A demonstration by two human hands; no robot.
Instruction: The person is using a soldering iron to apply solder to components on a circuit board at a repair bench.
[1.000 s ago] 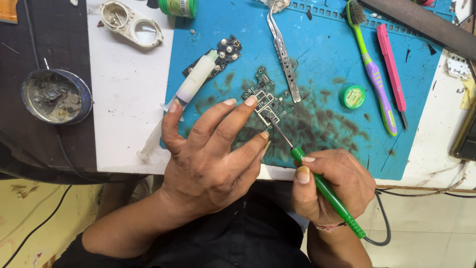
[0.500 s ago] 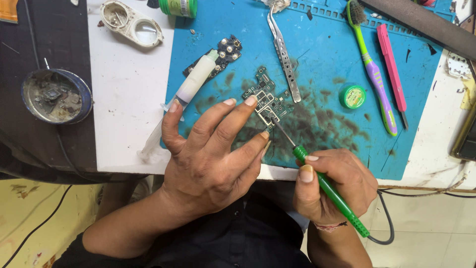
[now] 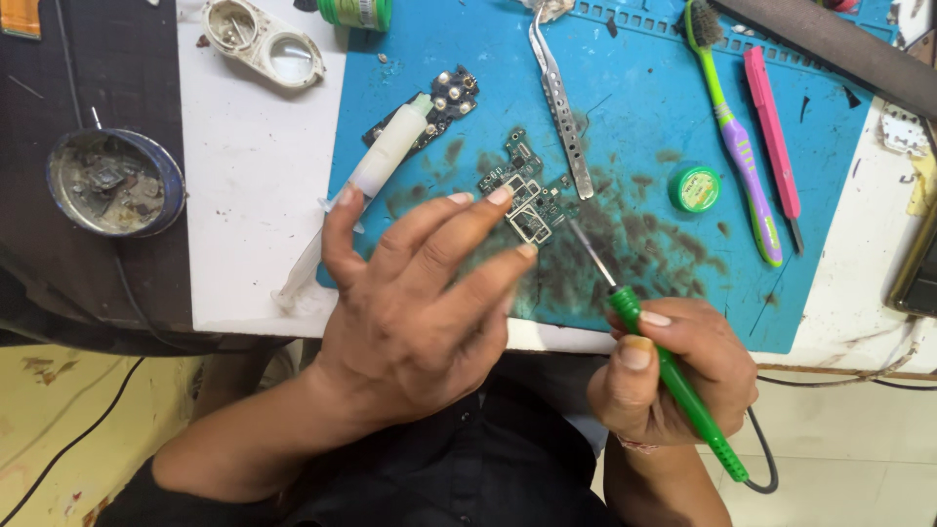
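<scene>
- One small circuit board [image 3: 525,195] lies on the blue mat [image 3: 644,107], long axis running from upper left to lower right.
- The left hand [image 3: 420,303] has its fingers [image 3: 493,200] spread narrow, two tips pressing the board's near edge.
- The right hand [image 3: 673,366] has its fingers wrapped around one green-handled soldering iron [image 3: 669,371], its tip pointing up-left, just beside the board.
- One syringe [image 3: 386,161], one pair of tweezers [image 3: 558,98], one toothbrush [image 3: 732,127] and one green tin [image 3: 697,188] lie around it.
- A second dark board [image 3: 444,102] lies under the syringe tip.
- The mat lies on the white tabletop [image 3: 249,185].
</scene>
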